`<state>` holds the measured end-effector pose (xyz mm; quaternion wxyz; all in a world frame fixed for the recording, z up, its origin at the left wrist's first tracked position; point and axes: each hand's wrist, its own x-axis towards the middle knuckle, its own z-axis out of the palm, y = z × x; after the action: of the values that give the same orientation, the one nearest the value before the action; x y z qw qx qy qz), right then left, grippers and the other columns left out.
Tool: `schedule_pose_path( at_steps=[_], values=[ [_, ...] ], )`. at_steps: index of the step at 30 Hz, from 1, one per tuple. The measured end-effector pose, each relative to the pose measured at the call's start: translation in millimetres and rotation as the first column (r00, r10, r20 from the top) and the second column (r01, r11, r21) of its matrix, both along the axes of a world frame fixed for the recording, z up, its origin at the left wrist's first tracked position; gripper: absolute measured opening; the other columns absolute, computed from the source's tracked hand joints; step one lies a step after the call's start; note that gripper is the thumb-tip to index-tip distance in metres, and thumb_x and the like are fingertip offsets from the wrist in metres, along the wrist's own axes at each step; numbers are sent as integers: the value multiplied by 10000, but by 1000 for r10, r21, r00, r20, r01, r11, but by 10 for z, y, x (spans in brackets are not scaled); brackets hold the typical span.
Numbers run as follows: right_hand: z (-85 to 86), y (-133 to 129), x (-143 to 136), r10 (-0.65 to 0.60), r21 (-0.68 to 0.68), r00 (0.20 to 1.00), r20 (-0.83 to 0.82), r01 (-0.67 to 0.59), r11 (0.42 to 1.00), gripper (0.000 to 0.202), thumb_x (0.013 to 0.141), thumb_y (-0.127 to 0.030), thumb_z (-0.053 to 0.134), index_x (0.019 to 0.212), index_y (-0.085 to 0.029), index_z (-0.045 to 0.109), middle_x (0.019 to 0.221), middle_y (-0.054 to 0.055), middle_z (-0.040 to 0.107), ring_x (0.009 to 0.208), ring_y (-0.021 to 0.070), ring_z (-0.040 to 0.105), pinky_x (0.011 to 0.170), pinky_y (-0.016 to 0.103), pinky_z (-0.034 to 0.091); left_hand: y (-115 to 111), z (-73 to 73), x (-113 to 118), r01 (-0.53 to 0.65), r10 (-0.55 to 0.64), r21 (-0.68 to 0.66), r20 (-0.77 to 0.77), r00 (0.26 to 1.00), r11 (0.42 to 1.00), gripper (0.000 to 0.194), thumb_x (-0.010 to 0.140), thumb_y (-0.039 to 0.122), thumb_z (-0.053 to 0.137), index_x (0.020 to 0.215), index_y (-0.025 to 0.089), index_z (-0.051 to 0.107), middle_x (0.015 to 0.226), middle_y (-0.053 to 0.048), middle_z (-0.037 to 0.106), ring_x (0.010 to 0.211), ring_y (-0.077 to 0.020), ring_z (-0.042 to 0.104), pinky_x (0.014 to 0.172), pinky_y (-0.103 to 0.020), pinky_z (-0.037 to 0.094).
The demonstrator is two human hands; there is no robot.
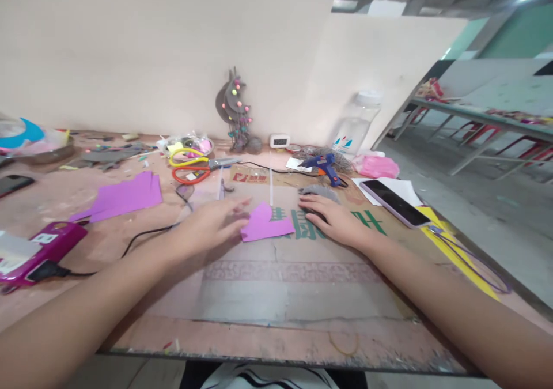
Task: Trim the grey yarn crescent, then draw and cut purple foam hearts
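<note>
The pink table point(242, 340) ends at a worn edge at six o'clock. On it lies one cardboard sheet point(302, 297) with large green characters, partly covered, and a small red printed block at its top, too blurred to read; between the forearms, room to move runs down to that near edge. Clock directions start from the purple paper piece point(263, 227), which lies flat on the cardboard between both hands.

At nine, the left hand point(216, 222) has its fingers loosely apart, fingertips right by the paper's left edge; I cannot tell if they touch it. At three, the right hand point(326, 219) rests low with fingers spread, just beside one grey piece point(322, 192).

One magenta box point(71, 239), its white label unreadable, sits near nine. One bottle point(354, 127) with blue and red marks stands between one and two. Purple sheets point(127, 196), overlapping and hard to count, lie towards ten. Two phones lie out wide: one point(395, 203) near three, the other point(15, 186) past nine. One pair of scissors point(196, 167) lies between ten and eleven, one blue glue gun point(326, 167) between one and two. One small white clock point(280, 141) stands at twelve, digits illegible.
</note>
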<state>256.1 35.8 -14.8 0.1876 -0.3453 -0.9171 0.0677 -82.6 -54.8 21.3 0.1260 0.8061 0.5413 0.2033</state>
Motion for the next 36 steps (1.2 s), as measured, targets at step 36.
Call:
schedule_pose_path(
  at_steps=[36],
  values=[
    [96, -614, -378, 157, 118, 984, -80, -147, 982, 320, 1064, -330, 475, 1244, -133, 653, 1104, 169, 750, 1022, 288, 709, 901, 453, 592, 256, -124, -343, -229, 199, -77, -285, 938, 970, 344, 874, 426, 505, 1022, 218, 737, 820, -92, 753, 756, -314, 710, 731, -394, 513]
  ],
)
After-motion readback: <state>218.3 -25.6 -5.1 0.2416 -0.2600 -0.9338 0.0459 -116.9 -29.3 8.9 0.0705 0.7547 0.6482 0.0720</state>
